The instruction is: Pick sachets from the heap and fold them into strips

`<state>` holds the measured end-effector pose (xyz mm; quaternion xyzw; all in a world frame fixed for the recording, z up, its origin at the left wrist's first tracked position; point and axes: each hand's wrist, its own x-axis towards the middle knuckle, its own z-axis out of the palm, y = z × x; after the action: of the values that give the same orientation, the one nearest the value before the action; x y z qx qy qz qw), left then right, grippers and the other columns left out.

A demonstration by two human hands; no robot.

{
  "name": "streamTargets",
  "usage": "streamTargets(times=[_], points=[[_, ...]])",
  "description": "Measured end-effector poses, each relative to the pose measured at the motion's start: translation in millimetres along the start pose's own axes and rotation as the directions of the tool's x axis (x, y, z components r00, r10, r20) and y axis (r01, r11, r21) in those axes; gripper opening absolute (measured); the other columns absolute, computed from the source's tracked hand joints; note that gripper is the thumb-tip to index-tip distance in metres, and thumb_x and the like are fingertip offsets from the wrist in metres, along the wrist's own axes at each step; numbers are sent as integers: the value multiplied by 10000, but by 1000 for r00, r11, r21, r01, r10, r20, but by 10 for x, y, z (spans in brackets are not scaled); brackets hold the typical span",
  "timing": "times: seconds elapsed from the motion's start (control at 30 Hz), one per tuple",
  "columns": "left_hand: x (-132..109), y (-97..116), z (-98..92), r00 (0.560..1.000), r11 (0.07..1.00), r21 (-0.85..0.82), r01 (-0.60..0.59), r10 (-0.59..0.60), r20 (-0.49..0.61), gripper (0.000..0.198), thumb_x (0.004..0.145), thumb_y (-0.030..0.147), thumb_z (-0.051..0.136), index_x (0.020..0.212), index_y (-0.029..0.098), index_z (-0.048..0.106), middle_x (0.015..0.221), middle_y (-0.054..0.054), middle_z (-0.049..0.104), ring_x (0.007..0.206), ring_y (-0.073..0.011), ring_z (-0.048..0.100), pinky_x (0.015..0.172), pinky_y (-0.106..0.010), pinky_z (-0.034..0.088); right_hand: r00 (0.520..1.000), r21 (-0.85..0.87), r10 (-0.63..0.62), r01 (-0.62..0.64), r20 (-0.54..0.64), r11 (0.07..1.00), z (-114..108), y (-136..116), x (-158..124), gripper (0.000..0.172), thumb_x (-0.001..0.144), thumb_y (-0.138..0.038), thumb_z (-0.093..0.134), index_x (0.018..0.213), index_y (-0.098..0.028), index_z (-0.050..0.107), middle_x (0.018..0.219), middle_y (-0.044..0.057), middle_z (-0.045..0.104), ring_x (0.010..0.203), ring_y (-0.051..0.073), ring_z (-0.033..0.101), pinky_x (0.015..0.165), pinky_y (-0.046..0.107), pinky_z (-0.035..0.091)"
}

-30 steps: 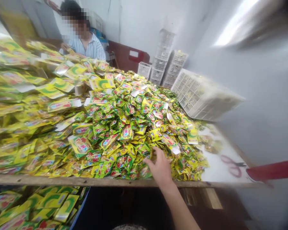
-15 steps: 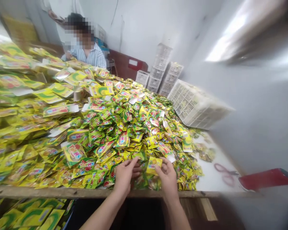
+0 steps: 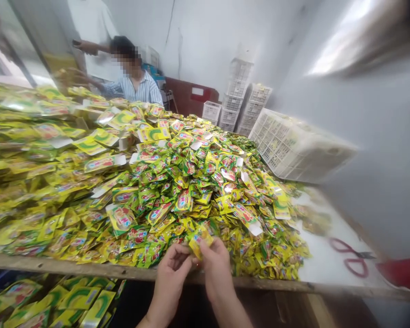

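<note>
My right hand [image 3: 217, 269] is closed, thumb and fingers pinching a small yellow snack packet [image 3: 200, 241] at the near edge of the table. Close on its left, my left hand [image 3: 175, 269] has its fingers curled and its thumb pressed in. Its fingertips come near the packet's lower corner, and whatever they may hold is hidden. Just beyond both hands rises a big heap of small green and yellow packets [image 3: 164, 182]. Flat yellow-green cards or boxes [image 3: 121, 217] with white flaps lie among them.
Red-handled scissors [image 3: 355, 264] lie on the white tabletop [image 3: 292, 255] at right, beside a red object [image 3: 401, 273]. A white crate [image 3: 287, 148] leans behind the heap, with stacked crates [image 3: 232, 98] farther back. More yellow packs [image 3: 78, 296] lie below the table edge. A person in a striped shirt [image 3: 136, 89] sits opposite.
My hands have come together, the right moving left and turning the yellow packet toward the left hand's fingers. The view has shifted left. Across the heap, the person's arm now reaches out.
</note>
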<state>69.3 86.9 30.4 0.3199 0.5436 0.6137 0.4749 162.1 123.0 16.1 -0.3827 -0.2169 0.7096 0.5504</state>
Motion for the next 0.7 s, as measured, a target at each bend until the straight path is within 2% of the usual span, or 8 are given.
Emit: streamTargets(times=[0.1,0.17,0.33,0.43,0.53,0.57,0.63,0.7], points=[[-31,24,-63,1000,997,-67,25,-26,-11,333,813,296,673,1120,250,552,982,-26,661,899,-203,655,734,-288,548,1000,-21,1,0,30,1000,16,53,-49,231,776,-312,748,899,-190,596,886,24,683,740,164,649,582,248,531],[-29,29,-87,999,999,-43,30,-32,-27,373,841,327,647,1182,241,522,1009,-58,672,936,-223,660,708,-281,545,998,-42,30,-28,46,999,8,102,-92,250,778,-328,753,929,-200,601,919,27,687,765,172,655,586,253,531],[12,-10,-119,998,990,132,-53,59,-39,144,802,299,684,896,202,634,880,-65,715,866,-237,686,762,-322,540,993,-124,97,-88,70,988,-53,149,-109,314,789,-432,729,984,-203,637,985,65,709,844,220,679,674,325,559],[61,61,-238,989,948,289,-133,146,-25,100,720,298,754,726,207,711,838,-68,725,873,-255,669,824,-349,519,995,-310,22,8,92,951,-99,40,-67,355,763,-459,743,972,-182,667,904,62,717,820,230,672,684,324,557],[246,289,-604,955,872,465,-150,250,-161,169,724,393,732,744,225,731,907,-82,717,965,-282,625,927,-389,460,992,-516,-32,89,120,852,-124,-79,-47,371,730,-462,763,923,-153,692,767,46,698,641,191,625,568,274,525],[349,390,-779,924,846,521,-117,285,-255,235,752,440,688,832,221,722,956,-96,703,991,-295,606,931,-412,446,993,-549,-40,95,111,830,-117,-97,-51,377,721,-474,764,898,-148,697,730,42,689,572,173,594,516,264,503],[594,589,-1154,823,796,605,4,342,-455,405,787,522,599,1002,186,664,1084,-150,653,1068,-343,553,919,-473,421,994,-553,-56,98,93,827,-77,-86,-67,414,700,-504,763,902,-147,708,700,43,680,512,160,556,453,255,472],[839,741,-1476,760,740,664,110,367,-536,483,702,566,652,950,151,657,1091,-194,646,1108,-398,520,874,-485,424,994,-515,-61,99,91,851,-17,-23,-86,467,675,-537,763,936,-153,718,716,55,686,555,187,581,448,260,479]])
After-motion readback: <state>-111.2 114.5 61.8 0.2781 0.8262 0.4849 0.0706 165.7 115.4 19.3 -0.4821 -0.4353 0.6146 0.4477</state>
